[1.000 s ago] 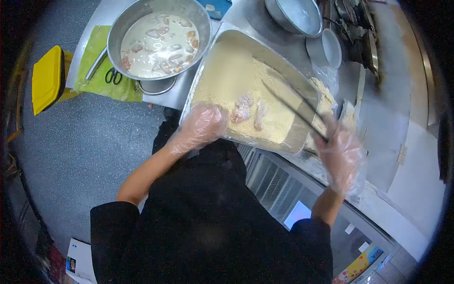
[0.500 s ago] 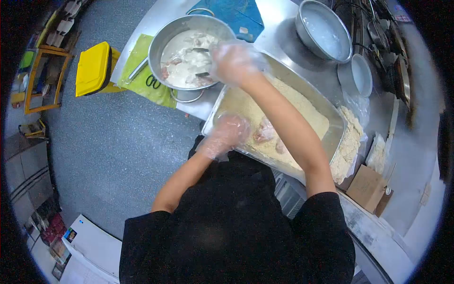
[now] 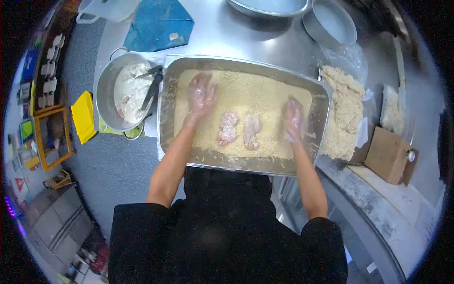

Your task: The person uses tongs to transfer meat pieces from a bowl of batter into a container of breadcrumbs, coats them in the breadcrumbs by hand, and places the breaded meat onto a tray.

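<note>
My left hand [image 3: 202,97], in a clear plastic glove, lies with fingers stretched out over the crumbs in the left part of a large metal tray [image 3: 246,164]. Toward the tray's right end, my gloved right hand [image 3: 293,118] is also in the crumbs, fingers extended and slightly blurred. Neither hand holds anything. Between them two pieces of raw meat [image 3: 228,128] rest side by side on the pale yellow crumbs [image 3: 265,90], partly dusted. Left of the tray stands a metal pot [image 3: 105,94] of white batter, with black-handled tongs [image 3: 150,90] leaning on its rim.
A blue cloth [image 3: 158,28] lies behind the pot. Metal bowls [image 3: 267,10] stand at the back right. A heap of crumbs [image 3: 343,113] sits right of the tray, near a cardboard box [image 3: 387,155]. A yellow bin [image 3: 84,117] is on the floor at left.
My right hand has left the tongs at the pot and moved right into the tray. My left hand has moved farther into the crumbs. The view has turned toward the tray.
</note>
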`<state>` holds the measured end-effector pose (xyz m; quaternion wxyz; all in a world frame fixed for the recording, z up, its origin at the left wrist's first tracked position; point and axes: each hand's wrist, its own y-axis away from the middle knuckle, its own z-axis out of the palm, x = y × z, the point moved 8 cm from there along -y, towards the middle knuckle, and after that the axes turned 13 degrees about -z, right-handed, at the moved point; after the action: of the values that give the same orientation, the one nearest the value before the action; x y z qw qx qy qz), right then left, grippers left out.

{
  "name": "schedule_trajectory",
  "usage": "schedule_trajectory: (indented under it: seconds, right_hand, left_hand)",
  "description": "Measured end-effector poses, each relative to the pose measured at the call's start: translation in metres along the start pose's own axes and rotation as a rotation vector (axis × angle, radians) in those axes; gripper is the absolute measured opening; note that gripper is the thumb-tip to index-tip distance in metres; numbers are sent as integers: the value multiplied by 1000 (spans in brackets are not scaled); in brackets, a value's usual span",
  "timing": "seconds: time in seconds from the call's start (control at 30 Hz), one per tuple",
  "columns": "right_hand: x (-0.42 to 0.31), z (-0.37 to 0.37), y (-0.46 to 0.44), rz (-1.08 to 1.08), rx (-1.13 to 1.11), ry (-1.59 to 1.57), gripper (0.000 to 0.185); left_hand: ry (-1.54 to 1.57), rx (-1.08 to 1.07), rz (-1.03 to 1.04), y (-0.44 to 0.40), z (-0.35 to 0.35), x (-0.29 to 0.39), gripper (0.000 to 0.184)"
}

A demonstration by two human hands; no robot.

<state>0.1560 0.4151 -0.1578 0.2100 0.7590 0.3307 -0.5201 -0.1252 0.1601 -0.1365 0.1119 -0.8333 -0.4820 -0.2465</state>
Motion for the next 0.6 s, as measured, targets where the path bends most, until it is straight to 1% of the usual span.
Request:
schedule_trajectory:
  seconds: [0.03,0.07,0.1,0.17,0.2,0.23,0.27,0.33,0.37,0.43,0.47,0.5,0.57,0.6]
  right_hand:
    - [0,17,-2,-155,3,-194,59]
    - [-22,32,-7,-442,15,-484,61]
    - [-19,50,-18,-104,59,-607,62]
    - [-8,76,-27,-53,-39,-777,72]
    - [-8,89,-32,-358,-178,-817,81]
    - [5,107,-39,-151,-305,-513,80]
    - [3,118,-47,53,-429,-206,78]
    - [-30,111,-44,307,-582,-78,75]
    - [-68,100,-31,366,-613,-261,74]
    - [-66,95,1,338,-553,-558,75]
    - [-38,93,20,258,-467,-675,77]
    - [-46,81,26,290,-522,-448,80]
    - [-78,54,33,351,-627,6,86]
    - [-81,62,30,256,-634,88,91]
  left_hand:
    - [153,-80,-8,-3,16,-4,50]
    - [307,-160,-15,-8,32,-5,51]
    - [465,-242,-33,-10,48,-6,52]
    - [786,-399,-103,-4,73,-10,53]
    - [785,-456,-125,-6,81,-9,54]
    - [781,-513,-148,-7,90,-10,55]
    - [614,-562,-153,-12,91,-3,56]
    - [513,-676,-196,-9,61,29,61]
    - [584,-745,-242,5,21,64,64]
    - [504,-838,-288,20,-15,84,74]
    - [345,-866,-294,22,-26,71,82]
    - [185,-893,-304,28,-32,61,89]
    - [-79,-814,-211,59,-19,47,99]
    - [-211,-763,-160,69,-9,44,104]
